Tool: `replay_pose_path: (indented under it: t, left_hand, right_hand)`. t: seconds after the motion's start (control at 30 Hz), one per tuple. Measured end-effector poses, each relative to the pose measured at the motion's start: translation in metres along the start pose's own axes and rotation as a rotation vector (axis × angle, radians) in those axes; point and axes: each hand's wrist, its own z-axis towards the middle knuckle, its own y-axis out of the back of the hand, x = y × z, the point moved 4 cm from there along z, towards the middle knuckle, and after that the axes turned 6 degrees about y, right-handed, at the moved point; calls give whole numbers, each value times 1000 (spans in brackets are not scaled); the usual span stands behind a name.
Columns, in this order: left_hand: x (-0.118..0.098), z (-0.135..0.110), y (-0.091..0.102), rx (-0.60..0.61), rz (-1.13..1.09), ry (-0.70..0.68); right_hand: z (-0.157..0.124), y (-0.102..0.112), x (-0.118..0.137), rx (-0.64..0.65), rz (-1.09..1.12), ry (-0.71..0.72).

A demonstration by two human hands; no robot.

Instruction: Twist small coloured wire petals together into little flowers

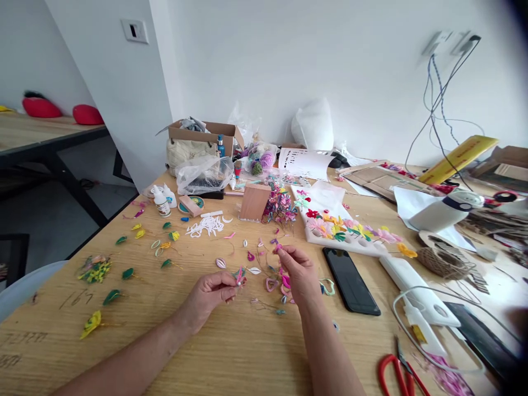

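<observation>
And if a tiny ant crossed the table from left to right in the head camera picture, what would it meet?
Yellow leaf shape → small white bottles → left hand → right hand → black phone → roll of twine.

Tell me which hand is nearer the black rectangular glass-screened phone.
Right. The right hand is just left of the phone; the left hand is farther left, past the right hand.

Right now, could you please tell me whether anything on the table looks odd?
Dark scribbled marks on the wooden tabletop, near its left edge, look odd: they resemble handwriting, yet sit on wood, not paper.
</observation>
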Motion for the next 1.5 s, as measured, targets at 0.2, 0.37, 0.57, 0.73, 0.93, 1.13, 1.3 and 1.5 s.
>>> replay_pose_path:
  t: [0.2, 0.37, 0.57, 0.73, 0.93, 1.13, 1.3, 1.5]
  left_hand:
    - [-2, 0, 2, -43, 53, 14]
    - [-1, 3, 3, -67, 65, 2]
    - [-5, 5, 8, -155, 74, -54]
    - [-16, 4, 11, -296, 105, -112]
    - [-17, 4, 11, -307, 176, -93]
    - [-14, 5, 10, -247, 228, -57]
    - [-12, 6, 9, -228, 216, -30]
    - [-15, 4, 4, -217, 192, -24]
  right_hand:
    - [-4, -5, 0, 53, 507, -199]
    - [-8, -12, 2, 157, 577, -252]
    - [-22, -31, 2, 330, 503, -272]
    - [-38, -50, 2, 507, 446, -290]
    - [-46, -58, 9, 538, 8, 26]
    - [-54, -62, 19, 604, -612, 648]
    - [-54, -62, 18, 559, -819, 737]
    - [-53, -64, 21, 527, -908, 730]
